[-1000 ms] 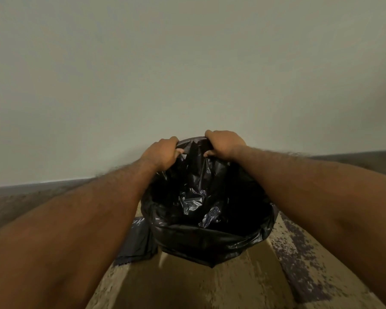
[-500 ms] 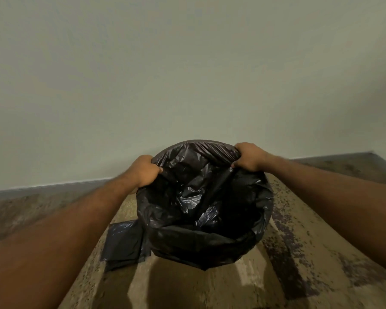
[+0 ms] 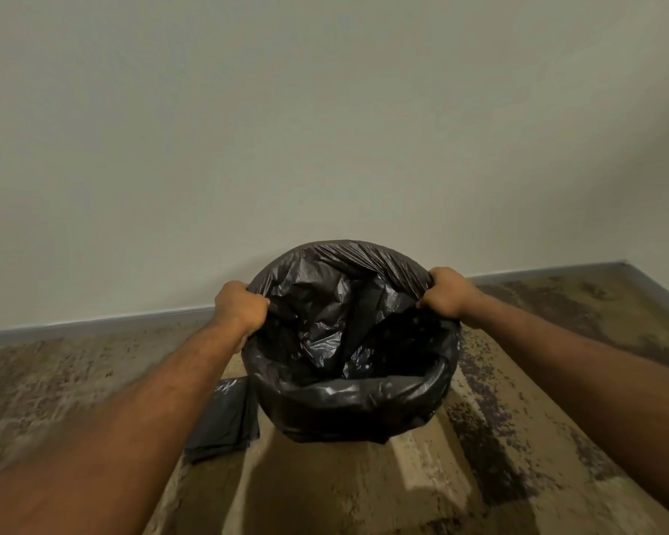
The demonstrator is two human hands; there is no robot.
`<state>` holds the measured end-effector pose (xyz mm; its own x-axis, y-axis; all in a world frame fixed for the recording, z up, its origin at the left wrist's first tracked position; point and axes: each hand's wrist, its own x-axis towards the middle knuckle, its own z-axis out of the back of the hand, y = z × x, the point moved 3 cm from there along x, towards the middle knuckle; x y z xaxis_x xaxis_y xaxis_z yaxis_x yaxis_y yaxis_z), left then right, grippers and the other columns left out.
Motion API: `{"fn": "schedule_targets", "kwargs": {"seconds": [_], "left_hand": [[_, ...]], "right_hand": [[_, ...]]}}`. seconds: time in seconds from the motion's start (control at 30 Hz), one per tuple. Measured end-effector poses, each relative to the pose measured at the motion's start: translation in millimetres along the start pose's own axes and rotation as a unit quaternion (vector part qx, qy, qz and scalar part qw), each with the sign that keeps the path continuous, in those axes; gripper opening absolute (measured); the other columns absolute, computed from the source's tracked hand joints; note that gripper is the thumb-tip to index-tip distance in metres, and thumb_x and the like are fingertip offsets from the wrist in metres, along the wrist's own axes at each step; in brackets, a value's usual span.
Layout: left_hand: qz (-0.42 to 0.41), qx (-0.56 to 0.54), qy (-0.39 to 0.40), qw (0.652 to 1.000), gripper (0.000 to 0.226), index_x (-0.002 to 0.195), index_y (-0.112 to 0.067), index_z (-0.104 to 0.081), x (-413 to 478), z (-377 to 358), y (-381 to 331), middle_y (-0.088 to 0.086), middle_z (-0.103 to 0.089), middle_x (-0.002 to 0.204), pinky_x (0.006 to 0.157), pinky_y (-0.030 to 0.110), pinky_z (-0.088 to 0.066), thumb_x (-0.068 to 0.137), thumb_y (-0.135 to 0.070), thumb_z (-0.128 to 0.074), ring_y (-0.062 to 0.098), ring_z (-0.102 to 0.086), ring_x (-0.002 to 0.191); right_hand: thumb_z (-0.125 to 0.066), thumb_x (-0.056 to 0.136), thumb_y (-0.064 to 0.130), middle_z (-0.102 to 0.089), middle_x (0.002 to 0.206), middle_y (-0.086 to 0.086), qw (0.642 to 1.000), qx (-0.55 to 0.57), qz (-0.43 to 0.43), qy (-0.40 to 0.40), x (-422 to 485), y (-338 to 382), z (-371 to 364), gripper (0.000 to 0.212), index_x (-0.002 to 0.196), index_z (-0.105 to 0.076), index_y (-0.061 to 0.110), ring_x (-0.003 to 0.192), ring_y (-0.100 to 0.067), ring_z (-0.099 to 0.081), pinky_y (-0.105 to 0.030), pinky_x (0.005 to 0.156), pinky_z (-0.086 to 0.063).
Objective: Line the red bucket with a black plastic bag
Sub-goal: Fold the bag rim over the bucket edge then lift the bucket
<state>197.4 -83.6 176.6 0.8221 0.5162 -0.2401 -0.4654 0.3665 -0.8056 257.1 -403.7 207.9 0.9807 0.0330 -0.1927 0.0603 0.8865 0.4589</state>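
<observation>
The black plastic bag (image 3: 348,341) sits at frame centre against the wall, draped over a round rim. The left hand (image 3: 240,308) is clenched on its edge at 9 o'clock, the right hand (image 3: 447,291) at 3 o'clock. The film appears thin, light, slippery and tearable; best gripped at the hem. The red bucket is entirely hidden. A folded dark sheet (image 3: 225,418) lies at 7 o'clock.

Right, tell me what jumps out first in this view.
The black bag dominates the centre, its mouth stretched wide open against the pale wall. The left hand and right hand each clutch the bag's edge on opposite sides. A folded dark sheet lies on the worn floor just left of the bag; no red of the bucket shows.
</observation>
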Motion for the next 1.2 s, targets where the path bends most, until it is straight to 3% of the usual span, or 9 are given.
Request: {"fn": "schedule_targets", "kwargs": {"seconds": [0.27, 0.43, 0.53, 0.63, 0.8, 0.9, 1.0, 1.1, 1.2], "left_hand": [[0.031, -0.080, 0.010, 0.996, 0.025, 0.111, -0.001, -0.068, -13, -3, 3, 0.017, -0.068, 0.098, 0.074, 0.037, -0.055, 0.087, -0.006, -0.063, 0.034, -0.066, 0.093], [-0.042, -0.121, -0.046, 0.991, 0.064, 0.146, -0.017, -0.038, -42, 16, 11, 0.005, -0.054, 0.135, 0.095, 0.037, -0.049, 0.090, -0.020, -0.068, 0.022, -0.056, 0.114], [-0.054, -0.201, 0.007, 0.978, 0.057, 0.139, -0.027, -0.045, -69, 4, 23, -0.002, -0.059, 0.128, 0.094, 0.037, -0.051, 0.089, -0.004, -0.061, 0.019, -0.059, 0.114], [-0.011, -0.274, 0.005, 0.962, 0.044, 0.106, -0.016, -0.063, -84, -12, 29, 0.013, -0.070, 0.102, 0.088, 0.053, -0.057, 0.078, 0.013, -0.045, 0.038, -0.066, 0.104], [0.036, -0.342, -0.004, 0.939, 0.042, 0.119, -0.016, -0.060, -81, -18, 28, 0.015, -0.066, 0.121, 0.095, 0.053, -0.054, 0.085, 0.007, -0.050, 0.034, -0.063, 0.113], [-0.023, -0.264, -0.081, 0.961, 0.064, 0.150, -0.023, -0.034, -96, -10, 26, 0.003, -0.045, 0.152, 0.099, 0.026, -0.045, 0.093, -0.012, -0.062, 0.017, -0.050, 0.129], [-0.132, -0.112, -0.131, 0.976, 0.068, 0.148, -0.033, -0.036, -131, -18, 26, -0.005, -0.024, 0.162, 0.113, 0.043, -0.031, 0.089, -0.019, -0.067, 0.023, -0.030, 0.146], [-0.248, -0.007, -0.094, 0.964, 0.036, 0.121, -0.034, -0.064, -154, -38, 35, -0.013, -0.019, 0.164, 0.112, 0.045, -0.009, 0.087, -0.022, -0.064, 0.026, -0.002, 0.154], [-0.252, -0.027, -0.101, 0.962, 0.028, 0.114, -0.025, -0.068, -158, -42, 40, -0.002, -0.024, 0.163, 0.115, 0.054, -0.015, 0.087, -0.020, -0.059, 0.032, -0.004, 0.154]], "right_hand": [[-0.064, 0.080, 0.002, -0.067, 0.101, -0.023, 0.997, 0.071, -0.028, -0.011, -14, -2, -1, 0.017, 0.097, -0.061, -0.001, 0.096, -0.037, -0.066, -0.037, 0.073, -0.051], [-0.077, 0.078, 0.020, -0.054, 0.114, 0.000, 0.986, 0.161, -0.015, -0.050, -43, -17, -9, 0.077, 0.141, -0.034, 0.014, 0.103, -0.021, -0.057, -0.036, 0.091, -0.050], [-0.064, 0.081, 0.001, -0.059, 0.104, 0.010, 0.965, 0.259, -0.019, -0.046, -58, -25, -27, 0.067, 0.139, -0.037, 0.022, 0.090, -0.012, -0.058, -0.030, 0.075, -0.050], [-0.046, 0.079, -0.014, -0.064, 0.096, 0.002, 0.934, 0.350, -0.038, -0.058, -63, -25, -34, 0.059, 0.128, -0.051, 0.018, 0.087, -0.016, -0.063, -0.031, 0.063, -0.055], [-0.047, 0.079, -0.016, -0.066, 0.101, -0.007, 0.920, 0.388, -0.042, -0.044, -68, -18, -29, 0.052, 0.121, -0.056, 0.014, 0.094, -0.025, -0.065, -0.052, 0.085, -0.058], [-0.070, 0.082, 0.007, -0.049, 0.135, -0.008, 0.946, 0.312, -0.033, -0.086, -86, -19, -29, 0.069, 0.142, -0.038, 0.020, 0.121, -0.026, -0.054, -0.048, 0.102, -0.049], [-0.073, 0.081, 0.033, -0.003, 0.162, 0.005, 0.976, 0.179, 0.023, -0.119, -116, -15, -46, 0.091, 0.153, -0.017, 0.030, 0.146, -0.028, -0.022, -0.044, 0.111, -0.030], [-0.060, 0.082, 0.038, 0.006, 0.163, 0.013, 0.973, 0.141, 0.114, -0.142, -135, -12, -57, 0.071, 0.148, -0.035, 0.030, 0.152, -0.023, -0.007, -0.050, 0.115, -0.033], [-0.050, 0.081, 0.036, 0.000, 0.165, 0.010, 0.966, 0.171, 0.108, -0.159, -138, -15, -61, 0.054, 0.134, -0.056, 0.027, 0.152, -0.015, 0.000, -0.055, 0.118, -0.025]]}}
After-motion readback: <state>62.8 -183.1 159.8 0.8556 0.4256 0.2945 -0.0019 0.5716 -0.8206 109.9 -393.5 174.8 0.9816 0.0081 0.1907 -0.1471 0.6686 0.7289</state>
